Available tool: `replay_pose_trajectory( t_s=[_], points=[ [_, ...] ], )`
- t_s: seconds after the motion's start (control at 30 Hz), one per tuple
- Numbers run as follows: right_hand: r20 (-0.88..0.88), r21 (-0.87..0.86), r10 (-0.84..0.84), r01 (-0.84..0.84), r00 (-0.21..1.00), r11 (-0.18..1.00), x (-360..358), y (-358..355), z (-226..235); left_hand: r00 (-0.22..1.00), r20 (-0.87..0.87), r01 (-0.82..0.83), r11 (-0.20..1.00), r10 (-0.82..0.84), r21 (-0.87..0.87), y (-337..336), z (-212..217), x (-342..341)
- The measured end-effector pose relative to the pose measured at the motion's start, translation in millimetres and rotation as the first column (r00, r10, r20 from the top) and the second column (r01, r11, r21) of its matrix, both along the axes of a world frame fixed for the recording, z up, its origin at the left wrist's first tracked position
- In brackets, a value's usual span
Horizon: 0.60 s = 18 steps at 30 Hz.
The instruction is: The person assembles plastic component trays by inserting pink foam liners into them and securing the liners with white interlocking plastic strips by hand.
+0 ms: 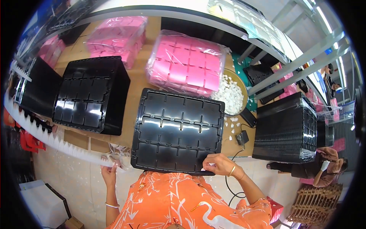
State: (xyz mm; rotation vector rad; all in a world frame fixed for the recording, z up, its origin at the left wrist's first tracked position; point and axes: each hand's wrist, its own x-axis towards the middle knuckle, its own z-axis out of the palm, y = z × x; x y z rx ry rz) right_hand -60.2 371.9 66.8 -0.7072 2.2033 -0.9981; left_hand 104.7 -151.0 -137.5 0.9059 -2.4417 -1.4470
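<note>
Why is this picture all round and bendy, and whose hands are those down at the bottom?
The camera sits on a person's head and looks down, and its wide lens bends straight edges. Both hands are that person's own. The right hand pinches a small white piece over the near edge of a black plastic tray with square pockets. The left hand touches a long white toothed strip. On the brown table also lie a bagged stack of pink trays and a round bowl of small white pieces.
</note>
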Motion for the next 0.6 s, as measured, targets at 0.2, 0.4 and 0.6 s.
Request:
replay_pose_trajectory(
  t_s=[0.2,0.4,0.6],
  points=[
    [-0.273,0.083,-0.112,0.139,0.956,0.987,25,14,-32,0.997,0.061,-0.048,0.993,0.041,0.112,24,7,-17],
    [-0.293,0.053,-0.172,0.195,0.940,0.979,32,13,-32,0.999,0.035,0.017,0.987,-0.022,0.158,54,26,-46],
    [-0.338,0.001,-0.178,0.190,0.924,0.982,38,10,-32,0.999,0.021,0.019,0.969,-0.025,0.246,55,30,-59]
  ],
)
